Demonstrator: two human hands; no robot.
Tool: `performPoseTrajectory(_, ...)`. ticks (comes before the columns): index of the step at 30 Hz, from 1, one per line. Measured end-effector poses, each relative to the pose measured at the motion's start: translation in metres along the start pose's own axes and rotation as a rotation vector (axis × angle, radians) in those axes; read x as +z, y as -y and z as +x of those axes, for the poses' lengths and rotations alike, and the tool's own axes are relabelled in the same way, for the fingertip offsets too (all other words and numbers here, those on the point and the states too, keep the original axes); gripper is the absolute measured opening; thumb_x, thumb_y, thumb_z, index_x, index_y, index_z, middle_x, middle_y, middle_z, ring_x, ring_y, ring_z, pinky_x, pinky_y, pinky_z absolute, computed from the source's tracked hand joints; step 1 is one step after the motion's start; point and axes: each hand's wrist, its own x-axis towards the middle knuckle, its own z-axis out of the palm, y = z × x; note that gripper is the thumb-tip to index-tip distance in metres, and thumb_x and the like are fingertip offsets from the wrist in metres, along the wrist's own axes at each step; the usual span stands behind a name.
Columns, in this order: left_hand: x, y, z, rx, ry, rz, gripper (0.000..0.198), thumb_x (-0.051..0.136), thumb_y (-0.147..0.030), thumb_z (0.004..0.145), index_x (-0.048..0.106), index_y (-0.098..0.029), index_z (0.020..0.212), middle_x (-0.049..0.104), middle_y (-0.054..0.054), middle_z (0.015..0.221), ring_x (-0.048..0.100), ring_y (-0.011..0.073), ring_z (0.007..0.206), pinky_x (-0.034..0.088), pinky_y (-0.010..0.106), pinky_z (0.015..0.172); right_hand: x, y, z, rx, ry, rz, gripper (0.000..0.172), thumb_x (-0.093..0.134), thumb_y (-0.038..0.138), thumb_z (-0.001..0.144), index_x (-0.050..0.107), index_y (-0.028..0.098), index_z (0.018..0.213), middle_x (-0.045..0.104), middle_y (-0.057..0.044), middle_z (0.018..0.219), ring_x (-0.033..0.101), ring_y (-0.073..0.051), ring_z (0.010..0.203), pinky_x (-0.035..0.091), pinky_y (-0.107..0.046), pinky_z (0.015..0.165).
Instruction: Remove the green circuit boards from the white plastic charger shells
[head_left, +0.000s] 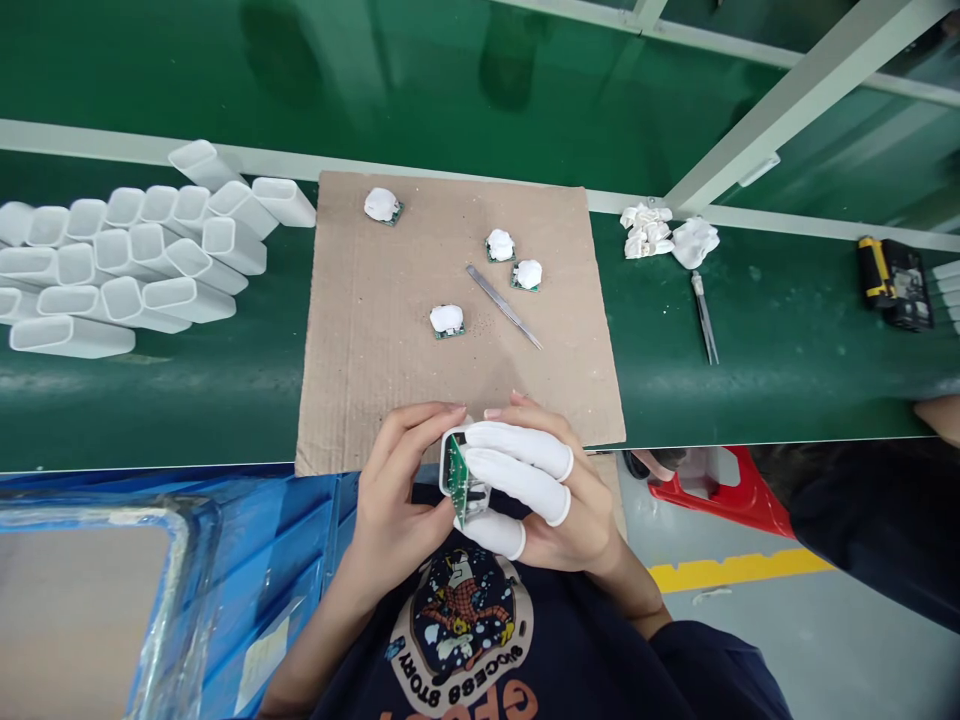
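Left hand [394, 510] squeezes one white case [443, 466], right hand [574, 515] pinches one green board [456, 478], long side pointing at the tummy; four white-topped boards [448, 320] lie ahead

Left hand [401, 500] and right hand [574, 500] hold a case [443, 468] and a board [456, 482]; tweezers [504, 307] lie on cardboard [367, 320] on the counter [225, 400].

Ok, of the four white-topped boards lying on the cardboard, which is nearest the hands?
The white-topped board left of the tweezers and closest to the near edge of the cardboard; the other three lie farther back.
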Motion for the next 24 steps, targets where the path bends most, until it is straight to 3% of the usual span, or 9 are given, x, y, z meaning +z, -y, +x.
performPoseTrajectory(6, 0.000, 0.001, 0.000, -0.013, -0.001, 0.010, 0.055, 0.068, -0.011, 0.085, 0.058, -0.030, 0.135, 0.059, 0.004, 0.120, 0.060, 0.0208, 0.113, 0.055, 0.031, 0.095, 0.002, 0.000, 0.002, -0.001, -0.029, -0.053, 0.037, 0.061, 0.027, 0.098, 0.057, 0.018, 0.134, 0.072, -0.011, 0.111, 0.061, -0.024, 0.125, 0.053, -0.048, 0.111)
performPoseTrajectory(19, 0.006, 0.004, -0.001, 0.026, -0.005, 0.128, 0.059, 0.066, -0.003, 0.082, 0.056, -0.025, 0.136, 0.059, 0.005, 0.121, 0.060, 0.0179, 0.114, 0.053, 0.028, 0.097, 0.004, -0.006, -0.003, 0.071, 0.022, -0.048, 0.053, 0.068, 0.018, 0.090, 0.052, 0.018, 0.141, 0.068, -0.013, 0.123, 0.061, -0.027, 0.122, 0.052, -0.052, 0.110)
performPoseTrajectory(24, 0.006, 0.007, 0.000, -0.029, 0.011, 0.056, 0.057, 0.070, -0.007, 0.083, 0.056, -0.025, 0.135, 0.058, 0.005, 0.120, 0.060, 0.0178, 0.113, 0.054, 0.028, 0.097, 0.004, -0.011, -0.005, 0.131, 0.076, 0.004, 0.063, 0.070, 0.029, 0.092, 0.042, 0.024, 0.149, 0.058, -0.014, 0.141, 0.051, -0.030, 0.136, 0.049, -0.054, 0.112)
